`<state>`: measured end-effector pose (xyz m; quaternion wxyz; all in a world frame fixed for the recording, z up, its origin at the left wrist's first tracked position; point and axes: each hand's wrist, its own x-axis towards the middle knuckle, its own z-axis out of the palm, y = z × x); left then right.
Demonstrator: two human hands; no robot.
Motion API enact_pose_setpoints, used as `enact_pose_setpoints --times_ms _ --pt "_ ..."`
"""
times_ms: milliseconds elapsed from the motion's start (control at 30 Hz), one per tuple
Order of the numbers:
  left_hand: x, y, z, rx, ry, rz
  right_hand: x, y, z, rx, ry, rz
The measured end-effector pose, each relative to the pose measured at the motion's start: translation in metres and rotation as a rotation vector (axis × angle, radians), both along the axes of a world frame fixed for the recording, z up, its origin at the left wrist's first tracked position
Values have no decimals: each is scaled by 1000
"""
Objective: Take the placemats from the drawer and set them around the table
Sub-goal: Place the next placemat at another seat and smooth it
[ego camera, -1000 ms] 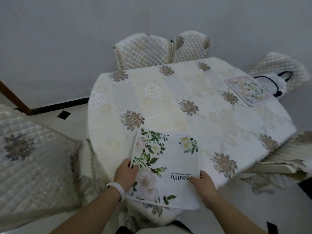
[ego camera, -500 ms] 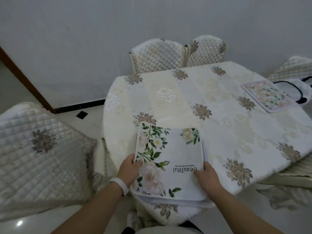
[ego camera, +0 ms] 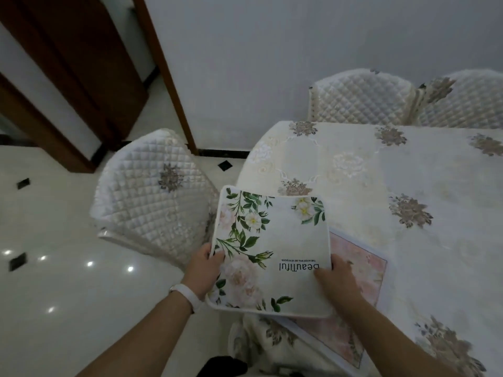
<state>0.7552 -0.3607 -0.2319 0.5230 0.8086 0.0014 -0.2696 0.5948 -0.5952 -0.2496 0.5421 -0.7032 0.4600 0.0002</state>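
White mat [ego camera: 272, 254]: floral print, face up, at the table's [ego camera: 408, 186] near left corner. It lies partly over the cloth and partly past the edge toward the chair [ego camera: 152, 197]. It is held between the two hands, which sit at its left and right edges toward the near end.

Orientation: the outline appears nearly square, so no long axis can be told. The printed word "Beautiful" reads upside down from the wearer's side. The far edge points to the wall and is skewed a little to the left.

Pink mat [ego camera: 362, 281]: it lies flat on the cloth beneath and to the right of the white mat, and is partly covered by it. Its long axis runs from near to far, and its near end overhangs the table edge.

Left hand [ego camera: 204, 270]: the white mat's left edge is grasped, with the thumb laid on the printed face and the fingers hidden under it. The forearm is raised from the lower left, and a white wristband [ego camera: 187, 293] is worn.

Right hand [ego camera: 337, 281]: it is laid across the white mat's right edge, with the thumb on the face beside the lettering. It is blurred, so it cannot be told whether the edge is grasped or only pressed.

Surroundings: two more quilted chairs [ego camera: 359, 99] are set at the far side. A brown door frame [ego camera: 168, 77] and glossy floor [ego camera: 54, 295] are seen at the left.
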Motion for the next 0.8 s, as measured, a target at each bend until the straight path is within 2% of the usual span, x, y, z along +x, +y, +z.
enact_pose_setpoints --times_ms 233,333,567,800 --pt "-25 102 20 6 -31 358 58 66 12 51 -59 313" --pt "-32 151 25 -20 -25 488 79 106 21 15 -62 434" --pt "-15 264 24 -133 -104 676 150 216 45 -129 -127 636" --pt "31 425 20 -210 -108 832 233 377 60 -200 -190 846"
